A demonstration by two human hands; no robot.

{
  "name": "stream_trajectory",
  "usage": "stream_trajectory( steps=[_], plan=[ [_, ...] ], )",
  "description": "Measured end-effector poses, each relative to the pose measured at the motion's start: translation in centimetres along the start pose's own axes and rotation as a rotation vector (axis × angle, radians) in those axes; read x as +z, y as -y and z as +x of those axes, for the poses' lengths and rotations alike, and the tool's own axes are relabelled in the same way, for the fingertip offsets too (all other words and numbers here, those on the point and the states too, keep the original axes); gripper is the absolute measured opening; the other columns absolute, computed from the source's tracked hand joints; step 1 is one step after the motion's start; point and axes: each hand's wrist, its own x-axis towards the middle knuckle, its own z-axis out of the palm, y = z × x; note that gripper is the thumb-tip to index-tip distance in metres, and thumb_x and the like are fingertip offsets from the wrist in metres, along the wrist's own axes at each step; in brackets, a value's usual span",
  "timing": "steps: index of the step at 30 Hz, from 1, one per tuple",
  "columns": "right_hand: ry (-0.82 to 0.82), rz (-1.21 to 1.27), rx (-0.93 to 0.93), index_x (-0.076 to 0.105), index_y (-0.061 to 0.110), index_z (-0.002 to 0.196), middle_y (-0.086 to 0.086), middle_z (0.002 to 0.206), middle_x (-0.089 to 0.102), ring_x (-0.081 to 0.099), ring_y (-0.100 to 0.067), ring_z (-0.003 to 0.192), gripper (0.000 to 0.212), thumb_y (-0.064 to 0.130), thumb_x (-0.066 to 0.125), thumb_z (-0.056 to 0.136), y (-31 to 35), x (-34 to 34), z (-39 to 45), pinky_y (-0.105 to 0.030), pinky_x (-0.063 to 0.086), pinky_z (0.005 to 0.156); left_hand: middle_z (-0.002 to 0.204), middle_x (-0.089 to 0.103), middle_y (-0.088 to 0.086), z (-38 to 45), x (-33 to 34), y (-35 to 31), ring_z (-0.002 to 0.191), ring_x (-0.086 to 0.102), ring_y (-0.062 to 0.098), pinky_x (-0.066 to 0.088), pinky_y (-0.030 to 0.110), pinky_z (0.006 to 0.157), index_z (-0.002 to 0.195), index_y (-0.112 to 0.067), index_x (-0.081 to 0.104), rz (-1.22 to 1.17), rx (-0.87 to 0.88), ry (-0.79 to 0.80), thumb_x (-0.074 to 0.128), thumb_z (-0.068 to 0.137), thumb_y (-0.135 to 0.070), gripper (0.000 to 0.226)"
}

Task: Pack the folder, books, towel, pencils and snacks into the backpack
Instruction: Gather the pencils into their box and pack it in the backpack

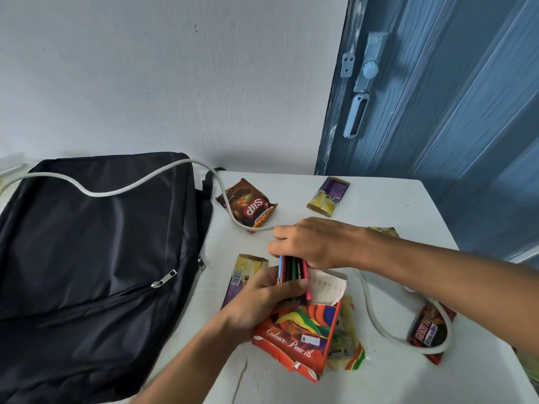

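At the table's (364, 383) near edge, a person's left hand (256, 301) grips the open red pencil box (300, 330) while the right hand (309, 240) closes over the tops of the coloured pencils (293, 268), apparently seating them. Boxing the pencils looks to be the step in hand; next, the flap needs closing. Snacks lie scattered beyond: a purple packet (242, 275), a Snickers bar (428, 330), a Siip pack (248, 204). The black backpack (87, 258) lies flat at left, seemingly zipped.
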Motion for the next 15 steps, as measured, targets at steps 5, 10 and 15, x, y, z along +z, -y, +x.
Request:
stream_trajectory(
  steps=[5, 10, 15],
  plan=[
    [0.115, 0.363, 0.191, 0.049, 0.023, 0.102, 0.003, 0.093, 0.054, 0.052, -0.018, 0.081, 0.031, 0.006, 0.064, 0.082, -0.2, -0.7, -0.1, -0.034, 0.049, 0.064, 0.092, 0.071, 0.017, -0.3, -0.1, 0.3, 0.071, 0.070, 0.023, 0.056, 0.031, 0.067, 0.104, -0.006, 0.054, 0.010, -0.011, -0.022, 0.069, 0.077, -0.034, 0.041],
    [0.101, 0.337, 0.247, 0.050, 0.023, 0.103, -0.001, 0.095, 0.059, 0.055, -0.021, 0.082, 0.033, 0.003, 0.061, 0.080, 0.2, -0.3, -0.1, -0.036, 0.051, 0.064, 0.082, 0.072, 0.009, -0.7, 0.3, -0.1, 0.064, 0.070, 0.018, 0.055, 0.025, 0.060, 0.101, -0.007, 0.053, -0.031, -0.032, -0.014, 0.070, 0.078, -0.032, 0.038],
    [0.104, 0.496, 0.332, 0.052, 0.023, 0.110, 0.000, 0.094, 0.057, 0.057, -0.020, 0.086, 0.039, -0.001, 0.062, 0.080, -0.1, 0.4, -0.2, -0.036, 0.053, 0.068, 0.085, 0.072, 0.012, -1.0, 0.3, -0.1, 0.066, 0.071, 0.019, 0.056, 0.027, 0.061, 0.104, -0.005, 0.054, -0.087, -0.043, -0.014, 0.070, 0.079, -0.029, 0.039]
  ],
)
